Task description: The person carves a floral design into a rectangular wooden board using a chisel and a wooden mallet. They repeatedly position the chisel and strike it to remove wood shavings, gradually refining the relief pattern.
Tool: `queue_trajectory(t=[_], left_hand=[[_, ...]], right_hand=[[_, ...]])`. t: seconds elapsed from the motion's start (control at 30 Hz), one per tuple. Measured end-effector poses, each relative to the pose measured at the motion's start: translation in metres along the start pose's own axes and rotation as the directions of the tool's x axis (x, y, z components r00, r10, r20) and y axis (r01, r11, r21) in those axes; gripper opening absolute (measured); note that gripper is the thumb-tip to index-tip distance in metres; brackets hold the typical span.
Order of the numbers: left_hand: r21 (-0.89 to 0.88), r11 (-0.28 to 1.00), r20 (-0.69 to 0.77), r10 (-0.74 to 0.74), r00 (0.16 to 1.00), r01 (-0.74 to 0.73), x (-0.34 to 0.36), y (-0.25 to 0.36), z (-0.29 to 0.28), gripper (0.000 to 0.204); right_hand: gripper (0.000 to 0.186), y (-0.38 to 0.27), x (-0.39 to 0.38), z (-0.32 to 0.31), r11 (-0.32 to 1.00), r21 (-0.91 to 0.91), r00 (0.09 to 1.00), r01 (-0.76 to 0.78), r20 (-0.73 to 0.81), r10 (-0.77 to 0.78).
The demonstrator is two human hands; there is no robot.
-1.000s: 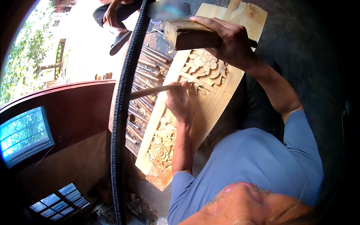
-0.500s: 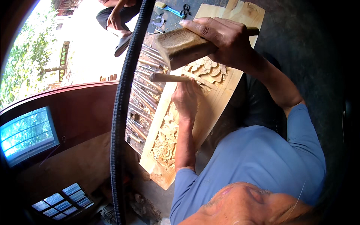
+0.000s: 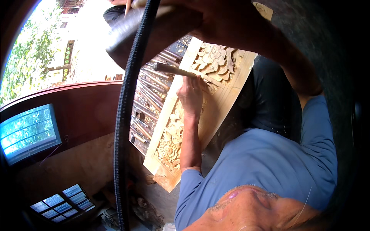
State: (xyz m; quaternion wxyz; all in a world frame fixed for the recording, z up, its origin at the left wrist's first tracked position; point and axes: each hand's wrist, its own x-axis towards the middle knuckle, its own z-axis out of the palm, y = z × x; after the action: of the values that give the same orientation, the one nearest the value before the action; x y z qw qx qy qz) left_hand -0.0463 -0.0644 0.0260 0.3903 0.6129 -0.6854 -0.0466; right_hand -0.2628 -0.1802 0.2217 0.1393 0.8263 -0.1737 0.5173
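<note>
My left hand (image 3: 190, 94) is closed around a chisel (image 3: 173, 70), whose handle slants up to the left. Its cutting end is hidden by the hand, over the wooden panel (image 3: 217, 115). Carved flowers and leaves in relief fill the panel's recesses on both sides of that hand. Raised high, my right hand (image 3: 227, 19) grips a wooden mallet (image 3: 167, 32). The mallet head is blurred by motion, lies in shadow and stands apart from the chisel handle.
Several more carving chisels (image 3: 148, 94) lie in a row among wood shavings, left of the panel. A black braided cord (image 3: 122, 115) crosses the view from top to bottom. At the far upper left another person (image 3: 115, 14) is partly visible.
My right hand has lifted the mallet up and to the left, away from the chisel, uncovering the carved flower. My left hand stays in place, with the chisel handle tilted slightly differently.
</note>
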Motion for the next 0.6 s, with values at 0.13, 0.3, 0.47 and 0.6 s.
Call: queue_trajectory(t=[0.13, 0.3, 0.47, 0.6], left_hand=[[0.0, 1.0, 0.021, -0.025, 0.999, 0.025, 0.0, 0.0, 0.0, 0.012], [0.047, 0.998, 0.012, 0.048, 0.999, -0.048, -0.001, -0.003, 0.001, 0.013], [0.016, 1.0, 0.027, 0.009, 1.0, -0.009, 0.003, 0.004, -0.003, 0.018], [0.024, 0.999, -0.001, 0.03, 1.0, -0.03, 0.0, 0.0, 0.004, 0.017]], right_hand=[[0.036, 0.0, -0.01, 0.017, 1.0, -0.014, 1.0, 0.002, -0.002, -0.002], [0.046, -0.002, -0.019, 0.015, 0.966, 0.173, 0.977, -0.195, -0.055, 0.207], [0.049, 0.0, -0.033, 0.022, 0.988, 0.013, 0.987, -0.157, -0.035, 0.157], [0.064, -0.009, -0.041, 0.022, 0.962, 0.161, 0.976, -0.22, 0.039, 0.216]])
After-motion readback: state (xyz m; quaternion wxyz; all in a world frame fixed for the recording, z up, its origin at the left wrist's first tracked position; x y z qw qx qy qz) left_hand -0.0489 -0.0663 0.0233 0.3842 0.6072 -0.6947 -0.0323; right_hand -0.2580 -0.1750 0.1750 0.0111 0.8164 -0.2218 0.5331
